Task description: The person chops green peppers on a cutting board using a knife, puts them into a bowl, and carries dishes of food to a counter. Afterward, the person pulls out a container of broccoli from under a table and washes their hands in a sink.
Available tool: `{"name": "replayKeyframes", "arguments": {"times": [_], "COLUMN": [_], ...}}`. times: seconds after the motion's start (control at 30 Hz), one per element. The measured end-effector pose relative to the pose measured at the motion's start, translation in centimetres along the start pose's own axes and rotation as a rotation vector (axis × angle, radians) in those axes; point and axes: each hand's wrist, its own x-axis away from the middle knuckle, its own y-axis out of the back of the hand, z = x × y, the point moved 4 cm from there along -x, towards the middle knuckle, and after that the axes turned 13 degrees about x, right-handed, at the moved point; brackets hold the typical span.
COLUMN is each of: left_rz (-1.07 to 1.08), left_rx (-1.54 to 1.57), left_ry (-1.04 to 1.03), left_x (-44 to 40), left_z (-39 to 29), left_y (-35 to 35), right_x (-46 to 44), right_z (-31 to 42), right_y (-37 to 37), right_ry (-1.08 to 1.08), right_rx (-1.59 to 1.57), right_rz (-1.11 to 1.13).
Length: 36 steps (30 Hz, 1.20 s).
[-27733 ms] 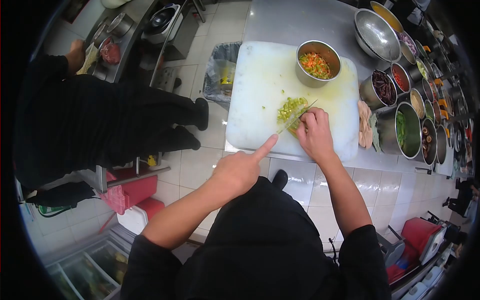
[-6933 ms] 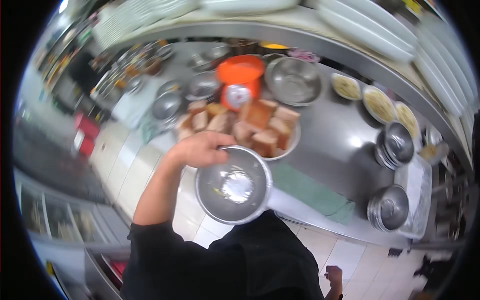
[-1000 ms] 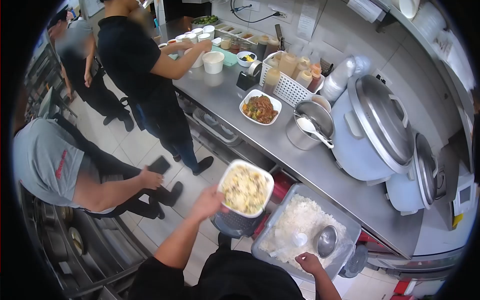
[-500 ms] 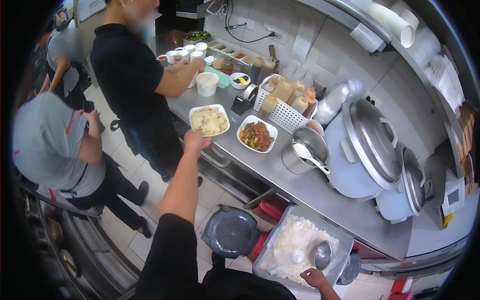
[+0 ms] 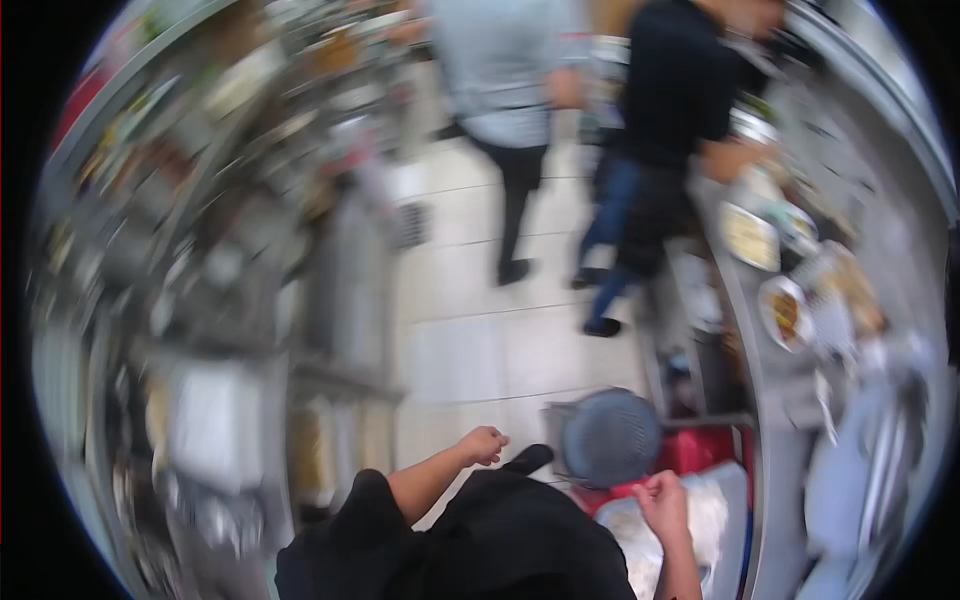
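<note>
While the right hand (image 5: 664,500) hovers near rice (image 5: 708,520), sleeve markings (image 5: 575,37) blur.

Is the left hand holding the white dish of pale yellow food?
No, the white dish sits on the counter, well apart from the left hand.

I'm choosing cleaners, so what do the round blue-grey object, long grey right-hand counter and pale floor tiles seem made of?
Round blue-grey object: probably matt plastic, from dull colour; blur leaves it open. Long grey counter: likely smooth metal, by sheen. Pale floor tiles: perhaps glazed ceramic, from thin joints, faint gloss.
</note>
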Motion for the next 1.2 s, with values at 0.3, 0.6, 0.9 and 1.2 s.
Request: {"name": "replayKeyframes", "arguments": {"times": [0.3,0.6,0.9,1.2], "left_rz": [-0.356,-1.589,-1.591,-1.552], "left_rx": [0.453,1.033,1.529,1.747], "left_ry": [-0.426,-0.801,-0.774,-0.888], "left_x": [37.0,62.4,54.0,55.0], "left_z": [9.8,36.2,58.9,62.5], "left_y": [13.5,30.0,51.2,54.7], "right_x": [-8.3,-7.0,4.8,7.8], "right_z": [4.4,15.2,30.6,35.9], "right_y": [-13.9,-24.2,-28.4,-31.0], "right_ry": [0.524,0.693,0.452,0.775], "right_rx": [0.325,0.728,1.118,0.894], "right_rz": [0.569,0.837,0.902,0.722]}}
